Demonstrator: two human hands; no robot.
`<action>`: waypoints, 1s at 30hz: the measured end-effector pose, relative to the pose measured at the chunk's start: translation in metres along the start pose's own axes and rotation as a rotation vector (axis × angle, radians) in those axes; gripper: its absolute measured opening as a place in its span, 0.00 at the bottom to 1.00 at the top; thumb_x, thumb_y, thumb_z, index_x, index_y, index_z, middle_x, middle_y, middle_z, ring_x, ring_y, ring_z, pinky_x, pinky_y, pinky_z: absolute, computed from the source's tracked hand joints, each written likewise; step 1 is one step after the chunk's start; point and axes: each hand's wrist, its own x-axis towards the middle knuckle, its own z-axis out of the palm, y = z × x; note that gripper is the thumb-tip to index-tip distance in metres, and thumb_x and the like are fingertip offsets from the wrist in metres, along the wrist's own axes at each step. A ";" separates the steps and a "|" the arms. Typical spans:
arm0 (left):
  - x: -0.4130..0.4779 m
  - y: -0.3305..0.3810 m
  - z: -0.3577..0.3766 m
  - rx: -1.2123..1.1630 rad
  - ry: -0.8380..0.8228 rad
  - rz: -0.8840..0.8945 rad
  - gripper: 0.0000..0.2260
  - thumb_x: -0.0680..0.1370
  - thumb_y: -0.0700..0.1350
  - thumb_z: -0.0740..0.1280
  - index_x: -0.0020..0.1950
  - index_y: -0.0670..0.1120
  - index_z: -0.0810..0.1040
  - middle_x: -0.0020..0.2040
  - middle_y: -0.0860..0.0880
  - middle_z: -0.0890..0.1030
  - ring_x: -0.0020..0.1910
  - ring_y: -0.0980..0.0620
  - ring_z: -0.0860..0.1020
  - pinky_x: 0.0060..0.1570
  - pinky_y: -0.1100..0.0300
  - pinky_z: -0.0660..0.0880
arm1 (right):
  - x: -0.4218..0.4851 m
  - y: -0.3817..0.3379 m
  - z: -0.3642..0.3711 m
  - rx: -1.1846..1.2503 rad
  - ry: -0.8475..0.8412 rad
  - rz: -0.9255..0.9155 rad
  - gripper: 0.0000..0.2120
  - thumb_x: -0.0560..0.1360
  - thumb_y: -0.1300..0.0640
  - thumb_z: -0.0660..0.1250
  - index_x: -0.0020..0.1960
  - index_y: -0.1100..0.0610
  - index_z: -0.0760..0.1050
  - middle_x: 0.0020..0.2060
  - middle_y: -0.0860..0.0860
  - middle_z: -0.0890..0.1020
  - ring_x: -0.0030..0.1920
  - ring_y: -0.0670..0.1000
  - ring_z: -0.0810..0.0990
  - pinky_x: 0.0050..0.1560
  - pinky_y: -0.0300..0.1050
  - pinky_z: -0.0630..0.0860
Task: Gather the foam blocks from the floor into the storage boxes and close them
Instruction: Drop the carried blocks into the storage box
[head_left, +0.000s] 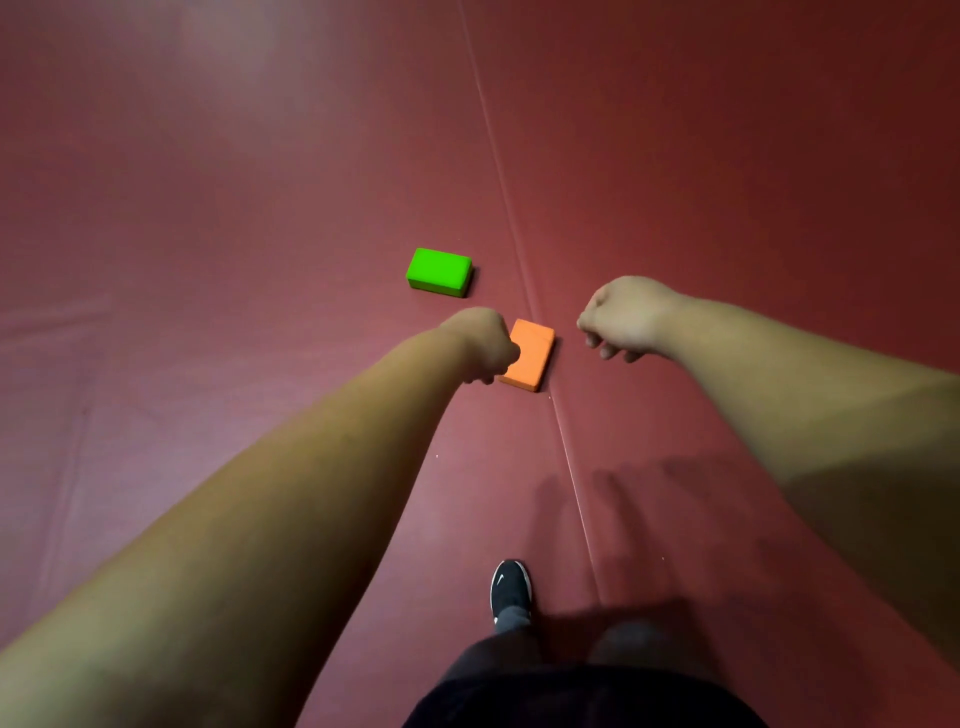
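From the head camera we look down on a dark red floor mat, with a seam running from the upper middle of the frame down toward the lower middle. Two foam blocks lie on it near the centre of the frame. The green block sits flat just left of the seam, on its own. The orange block lies below and to the right of it, close against the seam.

Our left hand reaches in from the lower left, fingers curled under, overlapping the orange block's left edge; we cannot tell whether it grips the block or only hangs above it. Our right hand comes from the right, fingers loosely curled and empty, just right of the orange block. A black shoe stands at the bottom centre.
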 end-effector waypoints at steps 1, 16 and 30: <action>0.014 -0.001 -0.018 -0.007 0.004 0.004 0.13 0.77 0.42 0.61 0.49 0.40 0.85 0.45 0.45 0.88 0.45 0.43 0.87 0.46 0.47 0.86 | 0.014 -0.012 -0.005 -0.033 -0.009 -0.007 0.14 0.77 0.56 0.62 0.50 0.63 0.83 0.42 0.59 0.88 0.49 0.64 0.87 0.50 0.58 0.84; 0.316 -0.030 -0.188 0.063 -0.021 -0.008 0.12 0.77 0.42 0.61 0.47 0.43 0.84 0.43 0.46 0.88 0.45 0.44 0.87 0.48 0.48 0.85 | 0.346 -0.099 -0.076 0.095 -0.064 0.065 0.11 0.77 0.58 0.62 0.47 0.62 0.81 0.42 0.57 0.86 0.37 0.55 0.83 0.35 0.45 0.76; 0.606 -0.140 -0.202 -0.019 -0.336 -0.129 0.12 0.81 0.39 0.60 0.55 0.35 0.81 0.52 0.41 0.87 0.48 0.40 0.86 0.40 0.52 0.79 | 0.604 -0.089 -0.032 0.105 -0.204 0.342 0.15 0.72 0.53 0.61 0.49 0.58 0.83 0.41 0.54 0.88 0.44 0.60 0.88 0.48 0.64 0.85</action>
